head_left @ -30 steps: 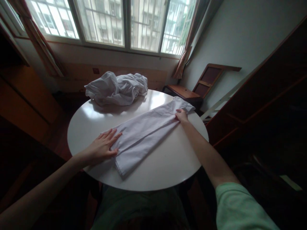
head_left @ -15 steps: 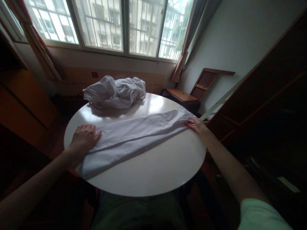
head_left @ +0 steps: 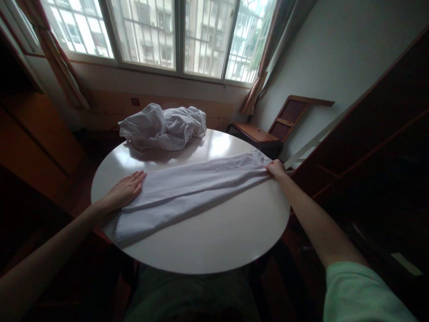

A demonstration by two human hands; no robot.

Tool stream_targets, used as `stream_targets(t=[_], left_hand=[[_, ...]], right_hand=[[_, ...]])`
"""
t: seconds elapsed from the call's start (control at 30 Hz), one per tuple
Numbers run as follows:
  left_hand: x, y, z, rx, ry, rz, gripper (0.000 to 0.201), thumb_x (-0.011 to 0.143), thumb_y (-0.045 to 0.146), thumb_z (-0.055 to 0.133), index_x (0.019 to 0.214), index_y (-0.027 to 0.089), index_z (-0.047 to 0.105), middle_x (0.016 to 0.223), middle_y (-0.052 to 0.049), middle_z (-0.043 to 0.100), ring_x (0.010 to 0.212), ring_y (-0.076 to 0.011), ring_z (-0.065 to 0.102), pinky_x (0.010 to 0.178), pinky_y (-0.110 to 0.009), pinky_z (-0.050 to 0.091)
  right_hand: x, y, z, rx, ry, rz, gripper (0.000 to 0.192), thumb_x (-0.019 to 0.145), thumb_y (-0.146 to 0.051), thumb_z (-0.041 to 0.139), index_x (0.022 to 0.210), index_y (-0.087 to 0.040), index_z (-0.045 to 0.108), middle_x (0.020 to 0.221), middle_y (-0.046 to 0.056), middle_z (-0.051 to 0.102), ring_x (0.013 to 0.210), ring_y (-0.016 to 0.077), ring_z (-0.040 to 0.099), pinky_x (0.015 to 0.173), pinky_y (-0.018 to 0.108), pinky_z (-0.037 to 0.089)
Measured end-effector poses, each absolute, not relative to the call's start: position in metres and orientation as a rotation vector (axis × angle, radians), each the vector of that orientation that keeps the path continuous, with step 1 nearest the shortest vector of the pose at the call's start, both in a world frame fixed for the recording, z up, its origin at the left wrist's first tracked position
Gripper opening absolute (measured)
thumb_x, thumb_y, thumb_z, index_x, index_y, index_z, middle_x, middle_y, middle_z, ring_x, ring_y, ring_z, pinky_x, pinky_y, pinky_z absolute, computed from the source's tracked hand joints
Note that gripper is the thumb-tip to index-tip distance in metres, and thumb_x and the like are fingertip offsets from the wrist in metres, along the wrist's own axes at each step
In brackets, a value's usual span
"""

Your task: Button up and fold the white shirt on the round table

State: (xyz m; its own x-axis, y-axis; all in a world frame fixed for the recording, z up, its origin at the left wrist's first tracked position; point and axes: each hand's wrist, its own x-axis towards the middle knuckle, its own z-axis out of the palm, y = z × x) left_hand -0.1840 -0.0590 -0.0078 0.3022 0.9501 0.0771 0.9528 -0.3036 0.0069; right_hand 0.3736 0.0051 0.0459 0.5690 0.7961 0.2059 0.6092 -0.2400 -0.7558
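garment [head_left: 187, 192] pinned flat by hands

crumpled white cloth [head_left: 164, 126] | round white table [head_left: 214, 241] | wooden chair [head_left: 268, 129] | barred window [head_left: 157, 31]

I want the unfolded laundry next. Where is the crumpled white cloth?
The crumpled cloth lies at the table's far left edge, below the window, behind the folded garment.

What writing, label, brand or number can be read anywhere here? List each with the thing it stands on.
None: no readable text shows.
The folded white garment under the left hand and right hand is plain.
The crumpled white cloth and the round table bear no marks.
A small plate on the wall is too small to read.
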Motion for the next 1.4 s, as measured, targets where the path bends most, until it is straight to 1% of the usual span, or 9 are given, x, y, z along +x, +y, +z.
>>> stream_targets(t=[0.17,0.3,0.4,0.63,0.9,1.03,1.17,1.27,1.4], left_hand=[[-0.184,-0.057,-0.012,-2.472,-1.82,-0.131,0.061,0.086,0.03,0.02,0.138,0.004,0.04,0.144,-0.011,0.038,0.134,-0.0201,0.033,0.109,-0.034,0.029],[-0.184,-0.057,-0.011,-2.459,-1.83,-0.132,0.06,0.085,0.029,0.021,0.137,0.006,0.04,0.143,-0.01,0.04,0.133,-0.0197,0.035,0.108,-0.033,0.031],[-0.183,-0.059,-0.009,-2.473,-1.83,-0.114,0.061,0.086,0.03,0.019,0.137,0.003,0.04,0.144,-0.011,0.038,0.134,-0.0205,0.034,0.109,-0.034,0.029],[-0.186,-0.057,-0.013,-2.464,-1.844,-0.137,0.062,0.085,0.031,0.02,0.137,0.003,0.041,0.144,-0.011,0.038,0.134,-0.0213,0.035,0.109,-0.035,0.029],[-0.184,-0.057,-0.013,-2.466,-1.84,-0.14,0.061,0.086,0.03,0.02,0.137,0.005,0.041,0.143,-0.012,0.039,0.133,-0.0219,0.036,0.107,-0.036,0.032],[-0.187,-0.062,-0.002,-2.508,-1.853,-0.088,0.058,0.089,0.03,0.02,0.138,0.006,0.038,0.145,-0.011,0.036,0.134,-0.0221,0.034,0.107,-0.036,0.029],[-0.216,-0.057,0.0,-2.445,-1.938,0.008,0.055,0.091,0.028,0.019,0.139,0.007,0.035,0.147,-0.012,0.032,0.137,-0.0262,0.027,0.108,-0.043,0.025],[-0.242,-0.045,0.0,-2.316,-2.018,0.072,0.053,0.091,0.028,0.021,0.138,0.008,0.036,0.147,-0.014,0.032,0.137,-0.0292,0.024,0.107,-0.047,0.023],[-0.249,-0.038,0.003,-2.303,-2.016,0.086,0.052,0.09,0.023,0.024,0.134,0.003,0.04,0.144,-0.019,0.036,0.133,-0.0307,0.033,0.105,-0.044,0.028]], right_hand=[[0.342,0.014,0.045,-1.968,-1.391,-0.084,0.031,0.072,-0.012,0.055,0.103,-0.01,0.058,0.116,0.019,0.058,0.116,0.0291,0.049,0.098,0.042,0.036],[0.296,0.019,0.025,-1.601,-2.087,0.053,0.034,0.084,-0.023,0.046,0.115,-0.015,0.058,0.124,0.012,0.058,0.117,0.022,0.051,0.102,0.037,0.036],[0.279,0.024,0.007,-1.409,-2.408,0.18,0.039,0.088,-0.032,0.044,0.124,-0.02,0.055,0.137,0.007,0.05,0.129,0.021,0.041,0.108,0.038,0.029],[0.324,0.062,0.006,-1.797,-2.323,0.149,0.041,0.092,-0.034,0.038,0.129,-0.021,0.051,0.142,0.006,0.043,0.134,0.0218,0.034,0.11,0.04,0.025],[0.367,0.077,0.026,-2.193,-1.664,-0.262,0.038,0.081,-0.023,0.053,0.115,-0.006,0.058,0.122,0.021,0.058,0.114,0.0268,0.052,0.095,0.036,0.038],[0.39,0.059,0.037,-2.313,-1.504,0.055,0.025,0.076,-0.026,0.062,0.092,-0.008,0.067,0.091,0.013,0.068,0.087,0.0227,0.062,0.074,0.027,0.044],[0.405,0.026,0.049,-2.274,-1.408,0.497,0.01,0.071,-0.022,0.066,0.072,-0.012,0.067,0.061,0.001,0.061,0.062,0.015,0.057,0.059,0.024,0.042],[0.415,0.003,0.063,-2.165,-1.295,0.934,0.008,0.074,-0.021,0.064,0.072,-0.013,0.066,0.056,0.0,0.058,0.051,0.0104,0.051,0.051,0.021,0.04],[0.423,-0.012,0.073,-1.87,-1.166,1.033,0.009,0.082,-0.018,0.056,0.083,-0.013,0.063,0.068,0.005,0.065,0.057,0.0111,0.059,0.054,0.02,0.046]])
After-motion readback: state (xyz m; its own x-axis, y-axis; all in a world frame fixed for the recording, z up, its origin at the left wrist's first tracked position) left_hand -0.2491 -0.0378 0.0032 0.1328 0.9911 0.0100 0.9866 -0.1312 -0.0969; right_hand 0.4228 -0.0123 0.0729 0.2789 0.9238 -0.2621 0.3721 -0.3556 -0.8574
